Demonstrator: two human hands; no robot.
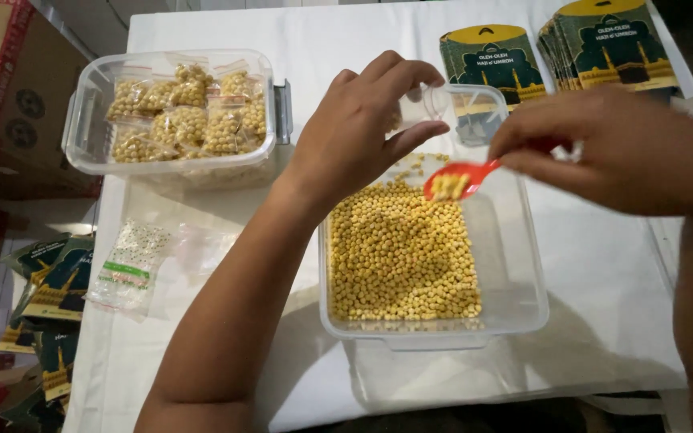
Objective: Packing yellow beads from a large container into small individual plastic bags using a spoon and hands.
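My left hand (362,128) holds a small clear plastic bag (431,104) open above a clear plastic tub (515,313) half full of yellow dried beans (399,256). My right hand (611,148) pinches the handle of a small red spoon (457,180) loaded with a few beans. The spoon hovers over the tub, just below and right of the bag's mouth, level.
A second clear tub (82,152) at the back left holds several filled bean bags (186,116). Empty small bags (130,265) lie on the white table by the left edge. Stacks of dark green and yellow cards (491,56) sit at the back right. Cardboard boxes (10,88) stand to the left.
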